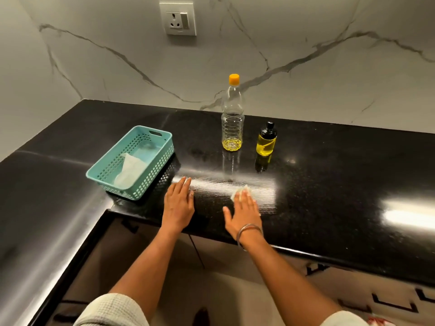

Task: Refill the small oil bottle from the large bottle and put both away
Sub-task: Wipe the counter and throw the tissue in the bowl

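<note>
The large clear bottle (232,118) with an orange cap stands upright on the black counter (329,175), with only a little yellow oil at its bottom. To its right stands the small oil bottle (266,140), black-capped and mostly full of yellow oil. My left hand (179,203) lies flat on the counter near the front edge, fingers straight. My right hand (243,212) presses flat on a small white tissue (239,192) in front of the bottles, which sit well beyond both hands.
A teal plastic basket (164,147) holding a white cloth (128,169) sits left of my left hand. A marble wall with a socket (177,18) backs the counter. The counter turns a corner at the left. Drawers lie below the front edge.
</note>
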A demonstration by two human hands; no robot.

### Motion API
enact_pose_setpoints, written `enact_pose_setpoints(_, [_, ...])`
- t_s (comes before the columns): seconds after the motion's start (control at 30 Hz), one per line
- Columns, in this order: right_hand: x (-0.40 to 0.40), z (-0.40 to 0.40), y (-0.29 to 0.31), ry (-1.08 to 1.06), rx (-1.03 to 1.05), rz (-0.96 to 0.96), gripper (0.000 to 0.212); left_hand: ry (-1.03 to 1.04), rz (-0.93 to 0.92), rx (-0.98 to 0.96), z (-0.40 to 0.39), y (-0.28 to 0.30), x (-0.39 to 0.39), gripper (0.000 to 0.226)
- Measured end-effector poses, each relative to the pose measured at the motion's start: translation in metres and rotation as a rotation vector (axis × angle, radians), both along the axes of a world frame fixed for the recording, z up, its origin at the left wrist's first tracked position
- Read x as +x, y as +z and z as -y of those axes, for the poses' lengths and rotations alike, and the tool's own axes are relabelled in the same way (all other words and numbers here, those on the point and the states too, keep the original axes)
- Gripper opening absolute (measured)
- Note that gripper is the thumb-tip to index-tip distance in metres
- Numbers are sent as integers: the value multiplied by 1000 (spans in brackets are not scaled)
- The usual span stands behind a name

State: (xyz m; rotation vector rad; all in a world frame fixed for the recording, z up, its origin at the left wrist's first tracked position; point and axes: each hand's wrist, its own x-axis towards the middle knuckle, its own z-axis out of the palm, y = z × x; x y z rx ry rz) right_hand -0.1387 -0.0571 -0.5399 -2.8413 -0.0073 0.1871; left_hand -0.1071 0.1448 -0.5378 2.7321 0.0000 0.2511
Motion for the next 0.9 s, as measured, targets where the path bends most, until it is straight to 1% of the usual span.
enact_pose_setpoints(0.07, [-4, -31, -3, 98, 9, 16, 73, 24, 15, 1, -9, 2, -1, 47])
enact_pose_setpoints(0.17, [-14, -68, -6, 287, 8, 52, 86, 63, 13, -13, -19, 6, -2, 48])
enact_pose_setpoints(0.23, [-18, -80, -7, 409, 45, 64, 85, 74, 23, -20, -24, 7, -2, 47])
enact_pose_setpoints(0.27, [-18, -80, -6, 481, 66, 91, 77, 79, 32, -24, -27, 7, -2, 47])
enact_pose_setpoints(0.33, [-13, -68, -9, 616, 119, 185, 50, 90, 44, -35, -29, 7, -2, 46])
enact_pose_setpoints(0.37, [-9, -57, -11, 681, 160, 221, 41, 95, 42, -42, -29, 8, -2, 46])
enact_pose_setpoints(0.43, [-1, -27, -16, 718, 257, 296, 32, 101, 33, -60, -29, 9, -2, 46])
enact_pose_setpoints(0.47, [4, -11, -19, 681, 301, 335, 30, 104, 28, -73, -29, 10, -2, 46])
enact_pose_setpoints(0.53, [13, 19, -21, 524, 356, 329, 29, 104, 18, -91, -30, 11, -1, 47])
enact_pose_setpoints(0.6, [33, 48, -21, 293, 352, 261, 19, 98, 11, -94, -30, 13, 0, 47])
enact_pose_setpoints(0.67, [59, 68, -17, 57, 324, 158, 10, 88, 4, -90, -33, 13, 1, 47])
enact_pose_setpoints(0.7, [71, 70, -11, -31, 344, 100, 8, 84, -3, -91, -34, 13, 2, 47])
enact_pose_setpoints(0.77, [91, 66, 1, -94, 267, 62, 9, 80, -21, -95, -35, 12, 3, 48])
enact_pose_setpoints(0.83, [107, 48, 16, -91, 113, 54, 15, 82, -24, -86, -37, 11, 6, 48])
enact_pose_setpoints(0.9, [121, 23, 26, -46, 33, 16, 18, 71, -20, -65, -39, 12, 9, 48])
